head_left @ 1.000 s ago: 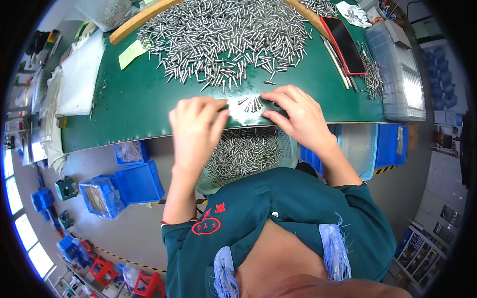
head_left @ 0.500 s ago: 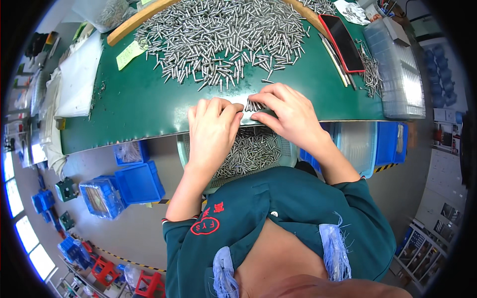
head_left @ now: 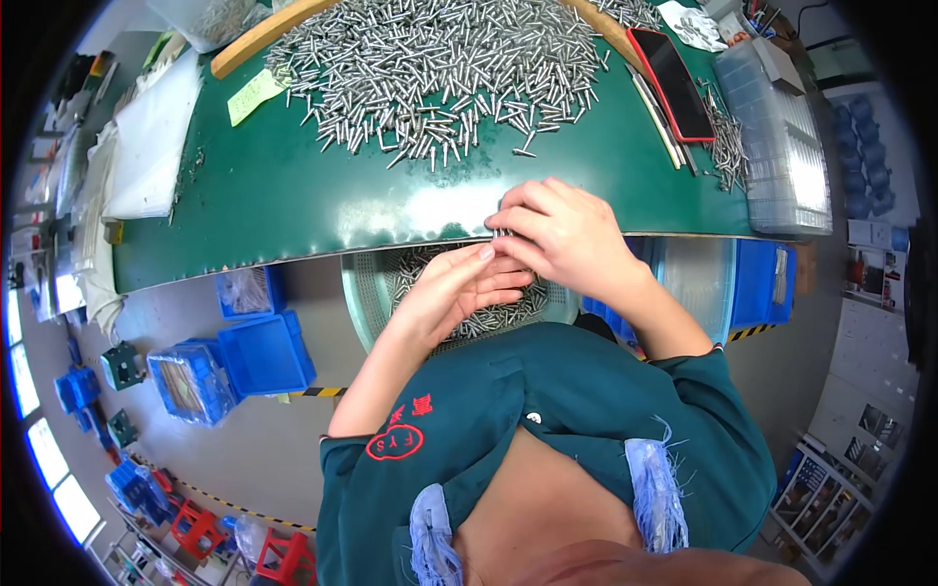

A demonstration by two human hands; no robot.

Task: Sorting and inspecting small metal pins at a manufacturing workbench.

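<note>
My right hand (head_left: 567,234) is closed on several small metal pins (head_left: 501,232) at the front edge of the green table. Only the pins' ends show between its fingers. Just below that edge, my left hand (head_left: 454,291) is turned partly palm up, its fingers stretched out and apart. Its thumb tip meets the right fingertips by the pins. Beneath my hands stands a pale green basket (head_left: 360,303) holding many loose metal pins (head_left: 508,314). A large heap of similar pins (head_left: 430,73) covers the far middle of the table (head_left: 293,210).
Wooden bars (head_left: 264,41) flank the heap. To the right lie a red-edged phone (head_left: 672,86), thin sticks (head_left: 657,122) and stacked clear plastic trays (head_left: 782,146). White sheets (head_left: 156,146) and a yellow-green note (head_left: 256,96) lie left. Blue bins (head_left: 266,354) stand on the floor.
Both hands have drawn back toward me, from the tabletop to its front edge. The left hand has turned from palm down to partly palm up and opened. The right still grips the pins.
</note>
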